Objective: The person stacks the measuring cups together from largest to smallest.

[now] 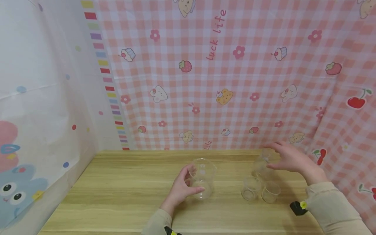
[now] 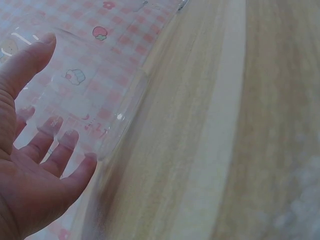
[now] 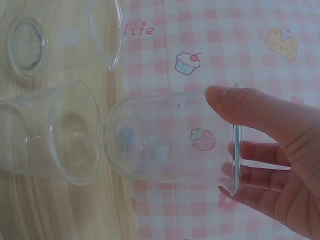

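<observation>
A wide clear beaker (image 1: 202, 176) is upright near the middle of the wooden table. My left hand (image 1: 183, 187) holds it from the left, thumb across the near side; in the left wrist view the fingers (image 2: 60, 150) show through its wall. Farther back on the right is another clear beaker (image 3: 165, 140), its rim between the thumb and fingers of my right hand (image 1: 289, 160). Two smaller clear beakers, a left one (image 1: 251, 189) and a right one (image 1: 271, 192), stand side by side just in front of it.
A pink checked cloth (image 1: 176, 81) hangs behind the wooden table (image 1: 123, 195). White printed cloth (image 1: 53, 107) covers the left side, and more checked cloth with cherries (image 1: 349, 137) closes off the right.
</observation>
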Tool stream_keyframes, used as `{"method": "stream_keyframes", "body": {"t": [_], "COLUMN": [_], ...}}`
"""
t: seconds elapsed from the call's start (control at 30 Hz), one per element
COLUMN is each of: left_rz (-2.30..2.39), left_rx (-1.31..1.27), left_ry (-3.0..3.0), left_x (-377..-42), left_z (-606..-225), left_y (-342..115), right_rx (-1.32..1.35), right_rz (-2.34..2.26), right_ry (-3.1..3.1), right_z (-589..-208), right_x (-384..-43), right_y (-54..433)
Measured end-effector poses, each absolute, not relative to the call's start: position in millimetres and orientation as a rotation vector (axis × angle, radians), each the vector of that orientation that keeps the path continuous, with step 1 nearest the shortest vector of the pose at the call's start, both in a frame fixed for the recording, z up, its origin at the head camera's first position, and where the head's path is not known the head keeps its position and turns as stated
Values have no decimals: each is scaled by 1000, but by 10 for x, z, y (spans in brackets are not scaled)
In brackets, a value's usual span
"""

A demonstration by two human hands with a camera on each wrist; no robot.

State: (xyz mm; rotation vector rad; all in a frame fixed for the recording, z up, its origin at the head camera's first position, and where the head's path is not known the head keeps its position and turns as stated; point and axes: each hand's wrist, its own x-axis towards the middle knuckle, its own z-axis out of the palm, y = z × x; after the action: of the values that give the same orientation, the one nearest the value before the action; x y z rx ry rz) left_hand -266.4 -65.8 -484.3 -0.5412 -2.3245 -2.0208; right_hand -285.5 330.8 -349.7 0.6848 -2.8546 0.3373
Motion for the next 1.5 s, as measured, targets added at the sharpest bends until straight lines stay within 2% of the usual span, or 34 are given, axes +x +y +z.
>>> {"method": "stream_keyframes", "body": {"t": [1.5], "left_rz": [-2039], "left_rx": [-505], "left_ry": [-2320], "left_x": [-2668], "left_z": [-4827], "left_y": [-652], "right_rx": [843], "right_rz": [396], "right_ry": [-2734], "right_z": [-3295], "right_x": [-2772], "right_y": [2753]}}
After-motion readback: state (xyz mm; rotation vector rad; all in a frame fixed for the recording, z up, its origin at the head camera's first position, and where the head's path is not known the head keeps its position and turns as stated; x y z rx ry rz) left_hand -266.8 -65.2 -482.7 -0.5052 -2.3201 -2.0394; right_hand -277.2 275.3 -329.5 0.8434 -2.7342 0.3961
